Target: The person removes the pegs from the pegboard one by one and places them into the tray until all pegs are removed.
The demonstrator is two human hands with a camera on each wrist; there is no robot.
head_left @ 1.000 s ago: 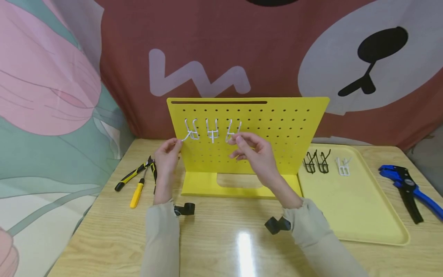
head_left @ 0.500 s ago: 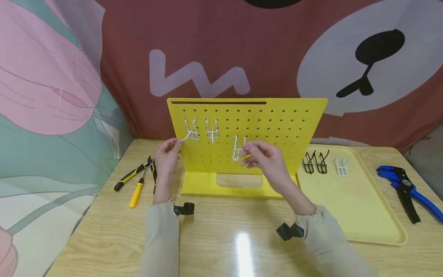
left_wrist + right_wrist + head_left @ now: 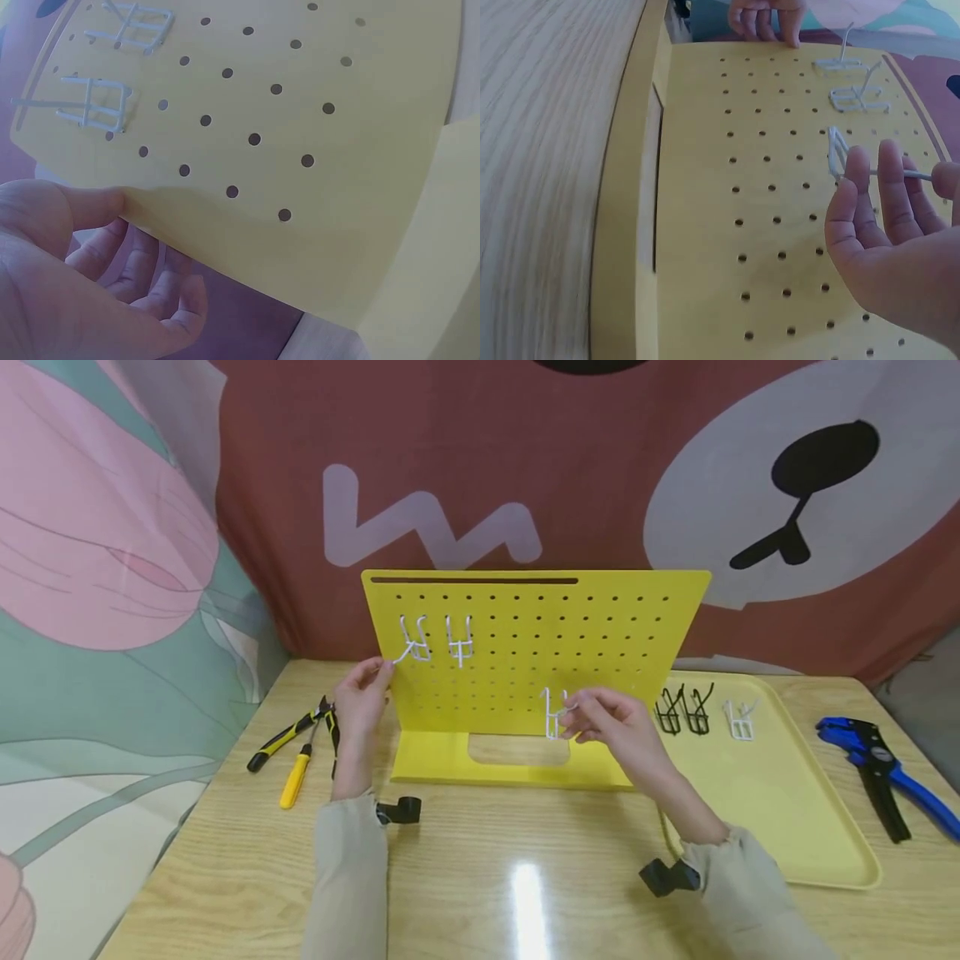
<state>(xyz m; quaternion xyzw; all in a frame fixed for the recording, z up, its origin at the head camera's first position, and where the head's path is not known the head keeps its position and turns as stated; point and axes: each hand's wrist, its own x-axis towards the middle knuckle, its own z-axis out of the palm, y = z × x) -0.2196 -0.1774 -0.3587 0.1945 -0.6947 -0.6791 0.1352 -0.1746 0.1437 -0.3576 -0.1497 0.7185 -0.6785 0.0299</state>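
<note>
A yellow pegboard (image 3: 480, 722) stands upright on its base at the middle of the table. My left hand (image 3: 362, 702) grips its left edge, thumb on the front face and fingers behind, as the left wrist view shows. Between the thumb and fingers of my right hand (image 3: 618, 727) is a white wire hook (image 3: 553, 717), held in front of the board's lower right part. Two more white hooks hang on the board at upper left: an outer hook (image 3: 420, 648) near the left hand and an inner hook (image 3: 461, 650) beside it.
At right lies a pale yellow tray (image 3: 780, 827) with two black hooks (image 3: 697, 718) and a white hook (image 3: 741, 727). Beyond it is a blue wire stripper (image 3: 873, 756). Yellow-black pliers (image 3: 288, 739) and a yellow-handled screwdriver (image 3: 296, 781) lie at left. A patterned cloth hangs behind.
The third white hook has come off the board and moved down and right in my right hand. My left hand has stayed on the board's edge.
</note>
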